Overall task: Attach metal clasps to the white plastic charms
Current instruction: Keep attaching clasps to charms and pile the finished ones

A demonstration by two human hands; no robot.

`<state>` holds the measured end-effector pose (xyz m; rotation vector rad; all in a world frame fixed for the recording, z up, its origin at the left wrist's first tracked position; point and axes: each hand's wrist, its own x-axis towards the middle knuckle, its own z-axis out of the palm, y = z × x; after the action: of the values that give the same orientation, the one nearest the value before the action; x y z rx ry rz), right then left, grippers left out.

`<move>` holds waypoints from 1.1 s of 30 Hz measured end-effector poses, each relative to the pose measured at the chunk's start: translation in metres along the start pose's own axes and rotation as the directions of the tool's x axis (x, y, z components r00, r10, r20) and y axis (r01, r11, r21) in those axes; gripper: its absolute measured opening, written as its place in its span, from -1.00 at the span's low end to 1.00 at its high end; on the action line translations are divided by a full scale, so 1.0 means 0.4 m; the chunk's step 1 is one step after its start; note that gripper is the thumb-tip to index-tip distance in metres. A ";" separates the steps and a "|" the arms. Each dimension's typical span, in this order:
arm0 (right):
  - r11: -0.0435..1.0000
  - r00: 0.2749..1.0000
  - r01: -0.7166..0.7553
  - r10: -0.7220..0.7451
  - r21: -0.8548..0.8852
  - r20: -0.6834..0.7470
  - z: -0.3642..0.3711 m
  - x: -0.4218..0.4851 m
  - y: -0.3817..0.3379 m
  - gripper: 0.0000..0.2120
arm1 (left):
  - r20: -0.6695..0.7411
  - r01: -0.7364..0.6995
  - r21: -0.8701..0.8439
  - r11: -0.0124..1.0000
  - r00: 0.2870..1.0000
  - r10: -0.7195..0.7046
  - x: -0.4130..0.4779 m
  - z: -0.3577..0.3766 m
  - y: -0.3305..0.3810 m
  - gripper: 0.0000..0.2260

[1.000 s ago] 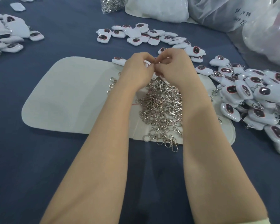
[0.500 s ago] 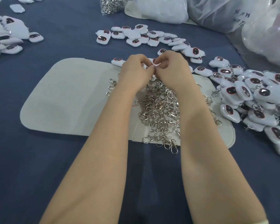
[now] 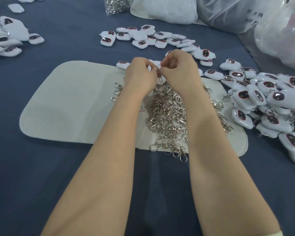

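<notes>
A dark blue surface (image 3: pixel 41 167) carries a pale mat (image 3: pixel 71 106) heaped with metal clasps (image 3: pixel 167 116). Above its far edge the left hand (image 3: pixel 141 77) pinches a white charm (image 3: pixel 149 68) — the right hand (image 3: pixel 179 70) pinches a clasp (image 3: pixel 160 77) against it.

A: What is the dark surface under everything?
B: A blue cloth (image 3: pixel 61 176) covering the whole table, smooth, with no folds showing near the front

A: And the pale sheet in the middle?
B: A white felt-like mat (image 3: pixel 71 106) with rounded corners, lying flat on the cloth, with a seam or cut line running up from its near edge

A: Anything at the back?
B: A bulging white plastic bag (image 3: pixel 167 9) rests on a second pale mat at the far edge. To its right lies a translucent bag (image 3: pixel 228 12) with dark handwriting, and a clear crinkled bag (image 3: pixel 283 34) with something pinkish inside
</notes>
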<state>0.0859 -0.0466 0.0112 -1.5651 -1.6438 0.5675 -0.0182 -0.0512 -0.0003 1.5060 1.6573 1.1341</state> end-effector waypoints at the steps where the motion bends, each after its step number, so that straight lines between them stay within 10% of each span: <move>1: 1.000 1.000 0.001 -0.001 0.004 -0.009 0.000 -0.001 0.000 -0.87 | -0.005 0.002 -0.003 1.000 1.000 -0.002 0.000 0.002 0.001 -0.87; 33: 0.988 0.988 0.155 -0.154 -0.025 0.026 0.023 -0.001 0.013 -0.86 | -0.107 -0.017 0.136 0.991 0.994 0.031 0.002 0.005 -0.006 -0.87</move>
<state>0.0818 -0.0446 0.0017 -1.4393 -1.7793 0.4857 -0.0176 -0.0499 -0.0030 1.5765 1.8263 1.1548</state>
